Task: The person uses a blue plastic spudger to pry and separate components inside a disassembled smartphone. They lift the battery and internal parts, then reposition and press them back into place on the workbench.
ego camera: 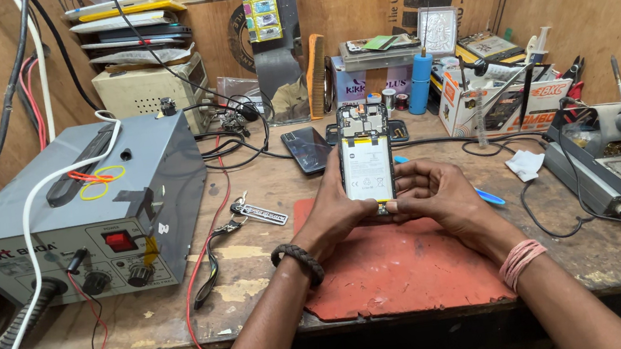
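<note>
- I have the opened smartphone upright between both hands, back cover off, its white battery and the circuit board at the top facing me, held above the red work mat.
- My left hand is curled shut round the phone's left edge and lower corner; my right hand is closed on the lower right edge, fingers wrapped in front — both thumbs meet near the bottom end.
- The grip sits low, so the board end stands free. I judge a slip would tip the phone forward onto the wooden bench, and the bare board would take the knock.
- Thumb pressure near the bottom connector could flex the frame or stress the battery if I squeeze harder.
- A second, dark phone lies just behind, a keyring to the left near the grey rework station, and a soldering stand on the right — cables trail near my wrists and could snag.
</note>
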